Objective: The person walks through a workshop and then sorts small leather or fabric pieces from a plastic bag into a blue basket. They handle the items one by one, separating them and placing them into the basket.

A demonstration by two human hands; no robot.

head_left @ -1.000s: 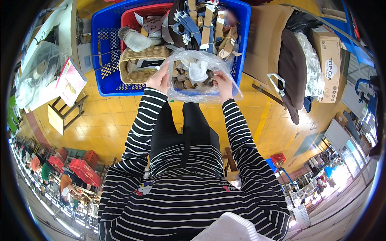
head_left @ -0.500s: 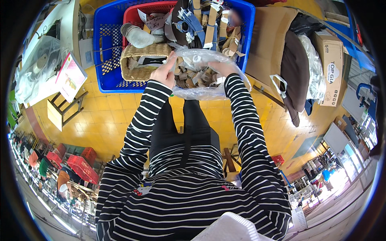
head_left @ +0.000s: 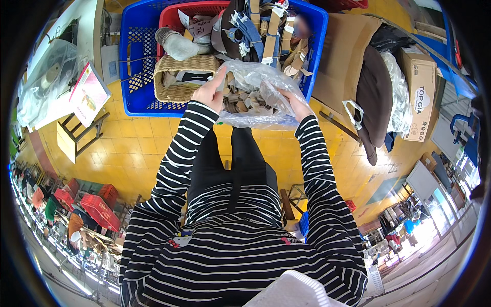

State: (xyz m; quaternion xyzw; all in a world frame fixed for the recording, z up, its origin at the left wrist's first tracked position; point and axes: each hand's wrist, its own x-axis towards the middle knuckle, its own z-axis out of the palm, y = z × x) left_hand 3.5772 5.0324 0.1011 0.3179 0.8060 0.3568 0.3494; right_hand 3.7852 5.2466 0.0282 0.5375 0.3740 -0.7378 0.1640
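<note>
Gripping the rim of a clear plastic bag (head_left: 255, 100), the fingers of the left hand (head_left: 208, 92) close on the bag's left edge, thumb raised along the film, while the fingers of the right hand (head_left: 295, 105) curl over its right edge and pinch the film there. Both hands hold the bag just above centre of the frame, its mouth stretched between them, and tan and brown cut pieces (head_left: 245, 100) lie heaped inside.

To do this well, I judge both pinches should stay firm on the film itself, not on the pieces, with the 2 hands level so the load does not slide to 1 side. The film looks thin and slack, so a loose grip could let it slip or spill.

Directly beyond the bag, in the upper middle of the frame, sits a blue plastic crate (head_left: 134, 77) holding a woven basket (head_left: 179, 77), a red crate (head_left: 174, 13) and bundles of straps (head_left: 255, 30). A cardboard box (head_left: 420, 87) and dark folded material (head_left: 376, 87) lie at the upper right. The yellow tiled floor (head_left: 138, 148) spreads below, at centre left.
</note>
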